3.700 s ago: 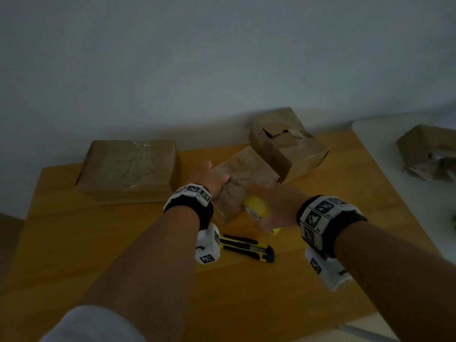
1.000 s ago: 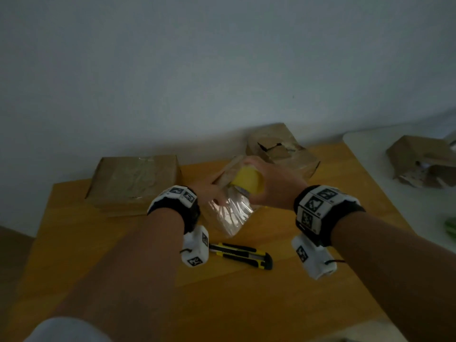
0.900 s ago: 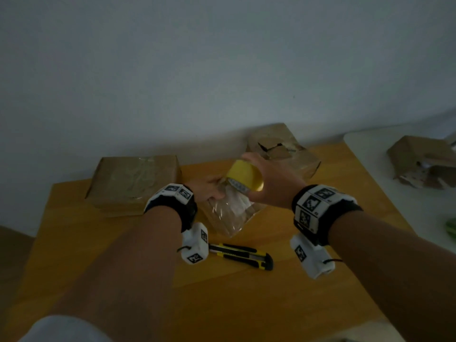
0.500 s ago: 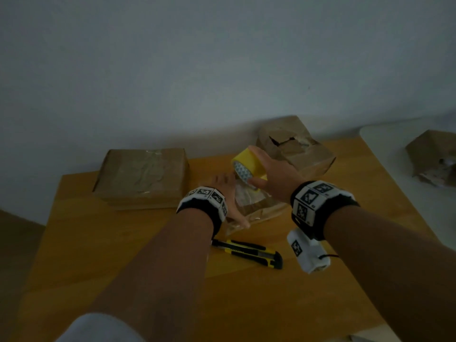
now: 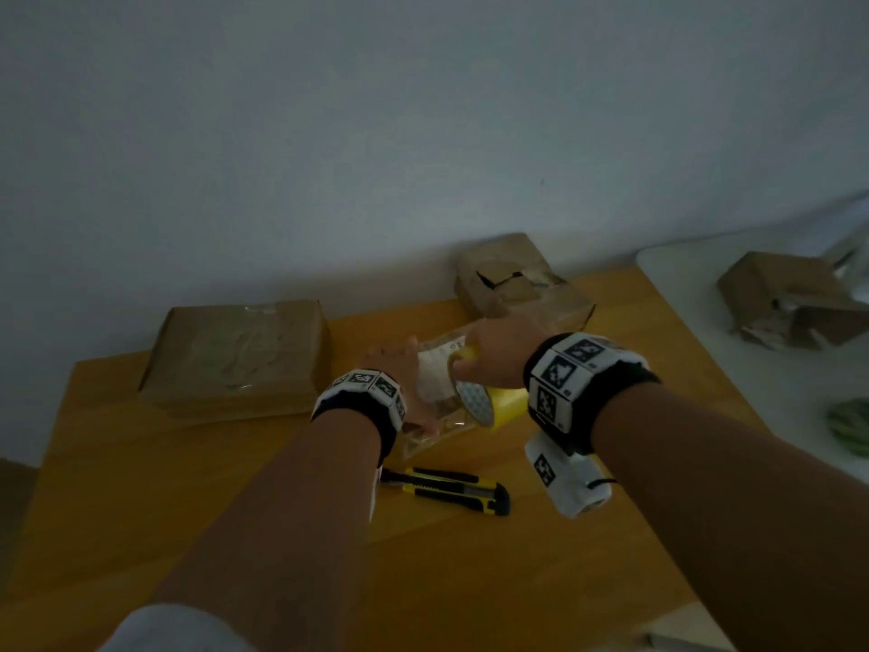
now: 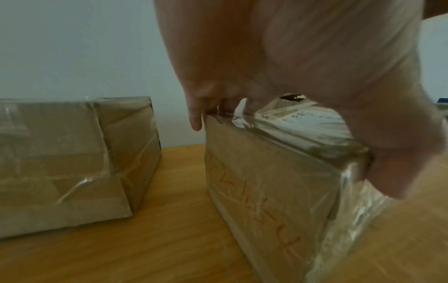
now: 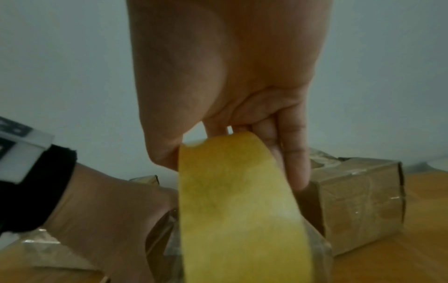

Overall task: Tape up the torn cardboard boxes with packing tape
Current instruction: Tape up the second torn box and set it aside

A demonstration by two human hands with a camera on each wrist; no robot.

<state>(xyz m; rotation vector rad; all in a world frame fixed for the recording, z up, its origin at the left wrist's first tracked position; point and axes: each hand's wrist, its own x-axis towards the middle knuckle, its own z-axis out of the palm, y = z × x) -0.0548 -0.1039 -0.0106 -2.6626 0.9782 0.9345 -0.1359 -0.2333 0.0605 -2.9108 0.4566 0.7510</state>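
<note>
A small cardboard box (image 5: 437, 369) (image 6: 271, 191) wrapped in clear tape stands in the middle of the wooden table (image 5: 517, 581). My left hand (image 5: 399, 369) (image 6: 303, 76) lies on its top, fingers over the far edge and thumb on the near corner. My right hand (image 5: 498, 355) (image 7: 230, 86) grips a yellow roll of packing tape (image 5: 489, 402) (image 7: 242, 210) held against the box's right side. A torn box (image 5: 517, 284) (image 7: 358, 201) sits behind it by the wall.
A larger taped box (image 5: 235, 355) (image 6: 67, 162) stands at the back left. A yellow and black utility knife (image 5: 446, 484) lies in front of the small box. On the white table (image 5: 776, 378) to the right sits another torn box (image 5: 790, 298).
The tape roll has come down from above the box's far edge to its near right side. My left hand has settled flat on the box top.
</note>
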